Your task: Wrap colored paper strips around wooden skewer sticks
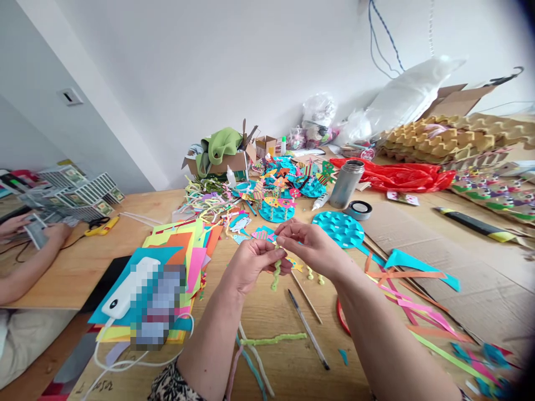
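Above the wooden table, a short pale-green pipe cleaner twisted into a curl hangs down from my fingers. My left hand pinches its upper part between thumb and forefinger. At its top end, the fingers of my right hand are closed on it, partly hiding it. Below lie a thin wooden stick and a pen. A straight green pipe cleaner crosses several others near the front. Two small green curls and a yellow paper fish rest just beyond my hands.
Coloured paper, a white power bank and its cable are at left. Ahead stand a blue scalloped disc, a metal flask and finished fish decorations. Paper strips and cardboard lie right. A co-worker's hands are far left.
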### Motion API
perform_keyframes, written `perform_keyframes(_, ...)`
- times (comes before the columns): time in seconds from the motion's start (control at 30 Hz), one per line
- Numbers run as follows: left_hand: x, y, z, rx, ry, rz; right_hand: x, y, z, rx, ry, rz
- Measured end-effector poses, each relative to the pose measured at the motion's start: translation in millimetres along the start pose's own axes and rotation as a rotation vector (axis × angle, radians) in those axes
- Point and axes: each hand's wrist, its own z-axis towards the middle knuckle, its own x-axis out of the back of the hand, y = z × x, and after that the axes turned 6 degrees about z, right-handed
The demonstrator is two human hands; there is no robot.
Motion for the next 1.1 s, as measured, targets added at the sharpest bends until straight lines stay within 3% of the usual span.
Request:
perform_keyframes(0.17,2.2,2.4,-2.7,0.020,-0.034,-0.048,4.3,3.3,0.5,-0.066,-0.090,0.164)
perform_keyframes(0.4,-0.4,-1.0,-2.0,0.046,-0.077,-0.056,3.0,3.6,0.5,-0.067,-0.108,0.232)
perform_keyframes(0.6,0.0,-4.2,0.4,0.062,-0.081,-0.091,-4.5,1.8,0.6,0.004,0.009,0.084)
perform_keyframes(0.7,2.1,-5.0,1.0,0.041,-0.090,-0.111,-4.2,0.9,0.0,0.010,0.002,0.066)
perform_keyframes(0.9,2.1,-4.9,0.8,0.027,-0.121,-0.123,-2.1,2.4,0.1,-0.052,0.008,0.201)
perform_keyframes(1.1,-0.3,-6.1,1.1,0.030,-0.119,-0.099,0.8,7.0,2.5,-0.113,0.131,0.142)
